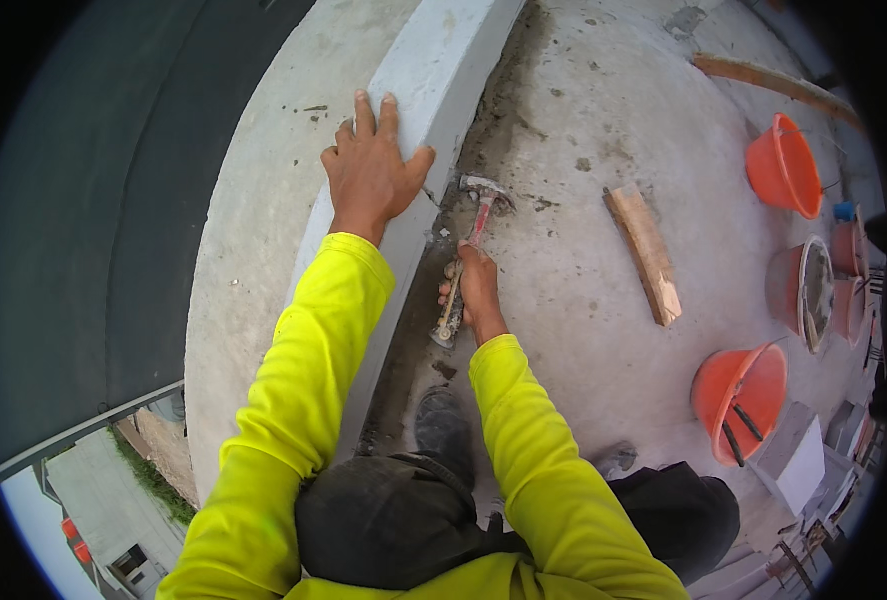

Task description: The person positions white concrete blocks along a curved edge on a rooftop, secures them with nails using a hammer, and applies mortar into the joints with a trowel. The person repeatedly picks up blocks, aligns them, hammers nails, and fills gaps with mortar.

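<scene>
With its fingers spread, my left hand (371, 178) lies on top of a long, pale grey concrete curb (435, 70). My right hand (478, 290) is wrapped round the handle of a hammer (480, 215), whose grip is worn and smeared and whose neck is red. The hammer's metal head points away from me, close beside the curb's right face. A dark crack or joint (430, 195) shows in the curb near my left thumb. Small grey crumbs (443, 234) lie at the curb's foot next to the hammer.
A rough wood block (643, 255) lies on the concrete floor to the right. Orange buckets (785, 165) stand farther right; one bucket (741, 395) has dark handles in it. A wooden plank (773, 83) lies at the far right. Left of the curb, the concrete ledge (248, 230) ends at an edge.
</scene>
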### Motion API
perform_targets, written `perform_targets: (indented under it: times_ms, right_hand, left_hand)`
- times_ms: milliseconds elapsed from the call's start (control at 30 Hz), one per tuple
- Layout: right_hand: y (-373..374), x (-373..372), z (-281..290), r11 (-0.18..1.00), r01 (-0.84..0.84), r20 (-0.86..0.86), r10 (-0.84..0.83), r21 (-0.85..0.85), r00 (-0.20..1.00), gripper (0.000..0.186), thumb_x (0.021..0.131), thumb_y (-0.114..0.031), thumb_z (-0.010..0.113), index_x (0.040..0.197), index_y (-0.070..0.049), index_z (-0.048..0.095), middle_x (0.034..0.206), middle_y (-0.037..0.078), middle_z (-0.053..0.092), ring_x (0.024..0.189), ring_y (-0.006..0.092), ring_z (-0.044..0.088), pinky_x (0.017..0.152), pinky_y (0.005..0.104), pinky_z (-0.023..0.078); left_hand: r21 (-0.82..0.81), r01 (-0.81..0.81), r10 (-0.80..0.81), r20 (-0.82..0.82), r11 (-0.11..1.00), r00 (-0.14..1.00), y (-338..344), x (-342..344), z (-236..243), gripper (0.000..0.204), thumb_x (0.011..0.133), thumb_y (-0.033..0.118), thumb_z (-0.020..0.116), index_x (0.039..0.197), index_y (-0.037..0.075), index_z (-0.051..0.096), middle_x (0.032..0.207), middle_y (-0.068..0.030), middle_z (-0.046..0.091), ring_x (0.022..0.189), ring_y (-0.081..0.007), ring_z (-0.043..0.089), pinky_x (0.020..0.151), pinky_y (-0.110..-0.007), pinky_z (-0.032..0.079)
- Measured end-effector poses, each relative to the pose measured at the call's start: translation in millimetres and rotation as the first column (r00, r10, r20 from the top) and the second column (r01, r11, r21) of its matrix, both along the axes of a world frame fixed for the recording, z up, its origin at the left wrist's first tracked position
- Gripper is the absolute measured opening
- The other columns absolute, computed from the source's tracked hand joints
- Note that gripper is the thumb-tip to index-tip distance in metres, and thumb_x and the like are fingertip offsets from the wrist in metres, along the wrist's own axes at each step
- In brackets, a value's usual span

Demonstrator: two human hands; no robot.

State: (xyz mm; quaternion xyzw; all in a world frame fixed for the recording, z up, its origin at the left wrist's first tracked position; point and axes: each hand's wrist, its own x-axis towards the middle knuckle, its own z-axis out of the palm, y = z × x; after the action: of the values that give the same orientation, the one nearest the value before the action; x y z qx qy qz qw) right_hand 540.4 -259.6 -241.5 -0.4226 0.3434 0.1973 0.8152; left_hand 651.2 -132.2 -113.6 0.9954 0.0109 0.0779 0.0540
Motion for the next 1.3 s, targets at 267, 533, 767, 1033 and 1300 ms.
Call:
perform_targets:
  times_ms: [267, 533, 767, 1033, 1300]
  right_hand:
    - [-22.9, 55.3, 2.7, 0.998, -0.051, 0.017, 0.051, -0.037, 0.999, 0.028, 0.098, -0.036, 0.055, 0.099, -0.008, 0.052, 0.070, 0.006, 0.053, 0.046, 0.0183, 0.053, 0.040, 0.0370, 0.048]
    - [-17.9, 44.5, 8.3, 0.995, -0.099, 0.028, 0.099, -0.024, 0.995, 0.027, 0.099, -0.035, 0.054, 0.098, -0.009, 0.051, 0.070, 0.005, 0.053, 0.046, 0.0176, 0.054, 0.040, 0.0345, 0.047]
    - [-13.4, -3.0, 15.1, 0.987, -0.149, -0.017, 0.149, -0.060, 0.989, 0.026, 0.100, -0.035, 0.055, 0.097, -0.010, 0.047, 0.068, 0.005, 0.051, 0.046, 0.0178, 0.054, 0.040, 0.0342, 0.046]
    - [-53.8, -63.7, 34.9, 0.961, -0.212, -0.050, 0.206, -0.180, 0.977, 0.028, 0.100, -0.036, 0.054, 0.095, -0.011, 0.044, 0.068, 0.005, 0.049, 0.043, 0.0170, 0.052, 0.038, 0.0338, 0.045]
    - [-67.6, -58.6, 47.6, 0.893, -0.343, -0.003, 0.358, -0.291, 0.934, 0.025, 0.101, -0.031, 0.053, 0.096, -0.008, 0.045, 0.068, 0.005, 0.050, 0.044, 0.0170, 0.053, 0.037, 0.0314, 0.045]
  left_hand:
    - [0.010, -0.015, 0.015, -0.009, 1.000, 1.000, -1.3, -1.3, 1.2, 0.082, 0.083, 0.046, 0.060, 0.154, 0.010, 0.038, 0.162, -0.0213, 0.026, 0.138, -0.0444, 0.039, 0.109, -0.052, 0.030]
    - [-0.020, 0.012, -0.012, 0.003, 1.000, 1.000, 1.5, -2.1, -3.3, 0.078, 0.087, 0.043, 0.057, 0.154, 0.009, 0.037, 0.161, -0.0221, 0.028, 0.139, -0.0456, 0.037, 0.110, -0.052, 0.028]
    - [-0.432, -0.013, 0.061, 0.099, 0.902, 0.993, 38.1, -27.7, 9.7, 0.061, 0.097, 0.033, 0.047, 0.155, 0.017, 0.037, 0.163, -0.0139, 0.028, 0.151, -0.0357, 0.023, 0.122, -0.056, 0.012]
    - [-0.134, -0.320, 0.304, -0.128, 0.938, 0.944, 53.0, -192.9, 37.2, 0.075, 0.089, 0.039, 0.061, 0.154, 0.011, 0.036, 0.164, -0.0206, 0.021, 0.152, -0.0418, 0.015, 0.117, -0.064, 0.010]
    - [-0.032, -0.267, 0.246, -0.296, 0.963, 0.923, 0.5, -255.5, 41.0, 0.092, 0.078, 0.034, 0.077, 0.157, 0.019, 0.031, 0.165, -0.0182, 0.016, 0.153, -0.0400, 0.012, 0.115, -0.069, 0.007]
